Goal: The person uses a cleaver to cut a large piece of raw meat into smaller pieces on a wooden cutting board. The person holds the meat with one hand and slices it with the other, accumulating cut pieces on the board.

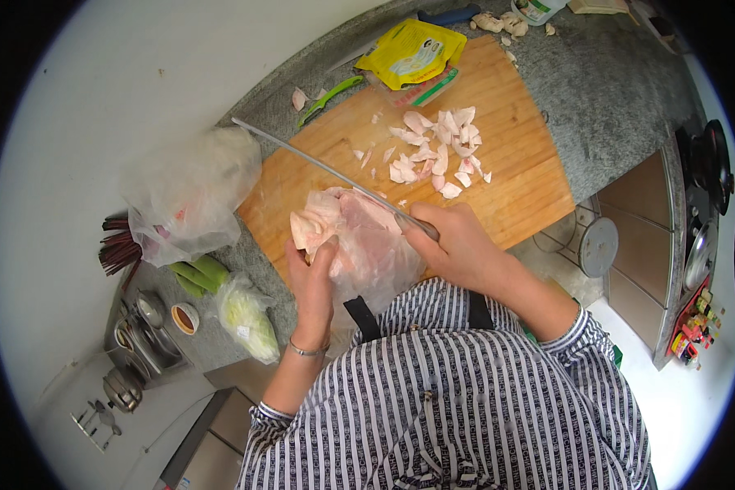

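My right hand [462,245] grips a long-bladed kitchen knife [318,162], seen nearly edge-on, its tip pointing to the far left. Just under the blade, at the near edge of a wooden cutting board [514,128], lies a large piece of raw meat [367,217] with pale fat or skin, partly in a clear plastic bag [386,269]. My left hand [312,269] holds the meat's left end between thumb and fingers. Farther up the board are scattered several cut pieces of pale raw fat or skin [441,141]. Whether the blade touches the meat cannot be told.
A yellow food packet [410,52] and green peeler [331,100] lie at the far side. On the left are a filled plastic bag [190,190], green vegetables [202,274], a bagged cabbage-like vegetable [247,321] and a small bowl [185,318]. Garlic [502,23] sits at the back.
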Available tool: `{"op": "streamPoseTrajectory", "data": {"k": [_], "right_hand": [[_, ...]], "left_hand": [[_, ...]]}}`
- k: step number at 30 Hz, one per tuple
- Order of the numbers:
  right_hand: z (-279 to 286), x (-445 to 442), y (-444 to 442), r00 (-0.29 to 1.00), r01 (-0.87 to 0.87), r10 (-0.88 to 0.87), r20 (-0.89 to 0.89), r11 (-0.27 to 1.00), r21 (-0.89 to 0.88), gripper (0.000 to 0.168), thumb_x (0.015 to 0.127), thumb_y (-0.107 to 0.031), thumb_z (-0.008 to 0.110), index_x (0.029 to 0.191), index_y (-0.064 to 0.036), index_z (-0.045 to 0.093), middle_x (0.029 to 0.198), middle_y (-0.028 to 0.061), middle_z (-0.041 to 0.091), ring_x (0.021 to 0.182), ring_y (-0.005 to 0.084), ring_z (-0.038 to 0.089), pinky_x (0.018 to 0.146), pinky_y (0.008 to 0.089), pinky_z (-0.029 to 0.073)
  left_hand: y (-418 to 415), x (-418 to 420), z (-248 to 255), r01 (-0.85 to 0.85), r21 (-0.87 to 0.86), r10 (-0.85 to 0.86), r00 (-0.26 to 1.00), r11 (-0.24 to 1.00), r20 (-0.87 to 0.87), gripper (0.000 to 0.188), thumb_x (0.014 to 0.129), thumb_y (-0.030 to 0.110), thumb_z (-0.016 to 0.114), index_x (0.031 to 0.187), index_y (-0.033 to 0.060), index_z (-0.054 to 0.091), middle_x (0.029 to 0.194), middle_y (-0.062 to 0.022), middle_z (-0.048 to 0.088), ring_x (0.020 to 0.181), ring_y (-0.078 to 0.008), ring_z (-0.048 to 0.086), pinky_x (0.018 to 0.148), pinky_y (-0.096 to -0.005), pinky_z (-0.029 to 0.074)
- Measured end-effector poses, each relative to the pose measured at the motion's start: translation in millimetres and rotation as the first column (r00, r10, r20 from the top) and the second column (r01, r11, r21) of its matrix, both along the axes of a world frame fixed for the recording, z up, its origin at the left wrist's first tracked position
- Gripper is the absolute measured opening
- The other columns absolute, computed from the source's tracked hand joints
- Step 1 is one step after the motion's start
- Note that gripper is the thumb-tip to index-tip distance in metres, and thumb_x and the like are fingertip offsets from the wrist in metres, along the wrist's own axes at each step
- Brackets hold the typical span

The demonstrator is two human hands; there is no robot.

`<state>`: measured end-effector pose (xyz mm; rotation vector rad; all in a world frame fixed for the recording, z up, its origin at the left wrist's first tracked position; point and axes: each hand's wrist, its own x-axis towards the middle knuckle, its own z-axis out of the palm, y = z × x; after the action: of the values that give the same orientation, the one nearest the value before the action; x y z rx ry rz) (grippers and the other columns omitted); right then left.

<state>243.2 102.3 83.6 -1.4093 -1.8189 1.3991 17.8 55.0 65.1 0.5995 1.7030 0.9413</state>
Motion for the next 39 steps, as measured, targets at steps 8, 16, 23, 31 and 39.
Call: {"op": "streamPoseTrajectory", "data": {"k": [8, 16, 23, 31, 39], "right_hand": [[-102.6, -9.6, -30.2, 0.935, -0.06, 0.103, 0.34, 0.989, -0.135, 0.036, 0.089, -0.03, 0.059, 0.089, 0.004, 0.068, 0.073, 0.0281, 0.064, 0.069, 0.0445, 0.065, 0.067, 0.0511, 0.053], [-96.5, 27.5, 16.5, 0.993, -0.091, 0.119, 0.008, 0.796, -0.598, 0.042, 0.094, -0.035, 0.054, 0.082, 0.003, 0.067, 0.069, 0.0252, 0.063, 0.062, 0.0371, 0.064, 0.062, 0.0425, 0.052], [-21.7, 2.4, 3.0, 0.997, -0.045, 0.043, 0.056, 0.999, 0.03, 0.031, 0.091, -0.027, 0.06, 0.084, 0.002, 0.068, 0.07, 0.0247, 0.064, 0.062, 0.0397, 0.065, 0.06, 0.0464, 0.051], [-92.7, -9.4, -24.7, 0.94, -0.059, 0.094, 0.328, 0.992, -0.115, 0.038, 0.09, -0.03, 0.06, 0.079, 0.005, 0.069, 0.073, 0.0292, 0.064, 0.07, 0.0457, 0.065, 0.068, 0.0514, 0.053], [-100.5, 23.1, 8.9, 0.993, -0.051, 0.101, 0.066, 0.847, -0.528, 0.044, 0.091, -0.035, 0.059, 0.077, 0.006, 0.067, 0.071, 0.0296, 0.062, 0.064, 0.0433, 0.063, 0.063, 0.048, 0.052]], "left_hand": [[5.3, 0.8, -0.2, 0.009, 0.006, -0.009, 1.0, 1.0, 0.028, 0.055, 0.086, 0.023, 0.068, 0.128, -0.0034, 0.045, 0.121, -0.0143, 0.057, 0.105, -0.0195, 0.056, 0.094, -0.0321, 0.044], [6.4, -2.0, -2.2, 0.021, 0.009, -0.022, 0.998, 1.0, 0.063, 0.056, 0.086, 0.023, 0.068, 0.13, -0.0033, 0.045, 0.121, -0.0144, 0.058, 0.107, -0.0199, 0.056, 0.095, -0.0325, 0.044], [2.1, 0.4, -2.6, -0.014, 0.003, 0.014, 1.0, 1.0, 0.026, 0.06, 0.086, 0.025, 0.068, 0.133, -0.0036, 0.043, 0.122, -0.0147, 0.058, 0.107, -0.0202, 0.056, 0.095, -0.0322, 0.044], [3.9, 7.1, 5.7, -0.021, 0.024, 0.02, 0.998, 0.999, 0.057, 0.059, 0.087, 0.023, 0.068, 0.133, -0.0044, 0.043, 0.123, -0.0155, 0.057, 0.107, -0.0206, 0.056, 0.095, -0.0324, 0.044], [3.9, -4.0, -3.7, 0.008, 0.032, -0.01, 0.998, 0.999, 0.066, 0.053, 0.086, 0.021, 0.068, 0.128, -0.0036, 0.045, 0.119, -0.0142, 0.058, 0.104, -0.0197, 0.056, 0.093, -0.0319, 0.045]]}}
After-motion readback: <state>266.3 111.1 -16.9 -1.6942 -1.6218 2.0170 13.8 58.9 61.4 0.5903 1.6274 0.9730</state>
